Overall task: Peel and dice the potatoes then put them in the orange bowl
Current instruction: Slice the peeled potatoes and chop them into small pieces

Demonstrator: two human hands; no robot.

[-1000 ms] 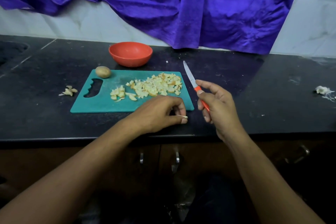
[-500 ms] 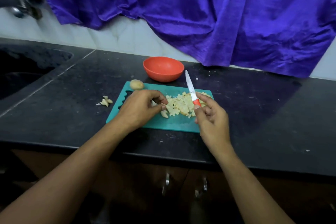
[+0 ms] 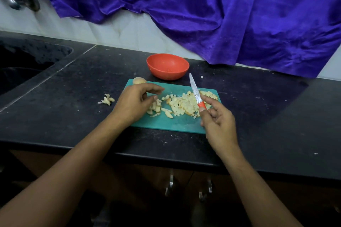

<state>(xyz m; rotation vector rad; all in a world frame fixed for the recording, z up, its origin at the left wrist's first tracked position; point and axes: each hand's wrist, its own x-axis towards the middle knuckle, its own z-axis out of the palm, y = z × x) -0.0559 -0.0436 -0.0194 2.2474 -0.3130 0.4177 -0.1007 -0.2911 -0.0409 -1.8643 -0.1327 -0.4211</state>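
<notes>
Counter: black stone (image 3: 92, 116) was seen, backed by a purple cloth (image 3: 221, 14) draped over the tiled wall, with a sink (image 3: 18, 64) at the left.
Cutting board: a teal board (image 3: 175, 123) was laid near the front edge. The orange bowl (image 3: 168, 66) was set just behind it, and no potato was seen inside.
Diced potato: a pale heap (image 3: 184, 105) was spread over the board's right half, with longer strips at its left end.
Whole potato: one (image 3: 139, 80) was left unpeeled at the far left corner.
Left hand: it (image 3: 132, 103) was held loosely curled over the strips, with nothing plainly gripped.
Right hand: by it (image 3: 217, 121) the knife (image 3: 195, 90) was pinched at its orange handle, blade raised and pointed away.
Peel scraps: a small pile (image 3: 107, 100) was left on the counter, left of the board.
Step judged: the longer strips were probably about to be cut down.
Doing it well: strips would best be lined up, fingertips tucked back, and the blade lowered squarely so that no pieces are flicked off the board.
</notes>
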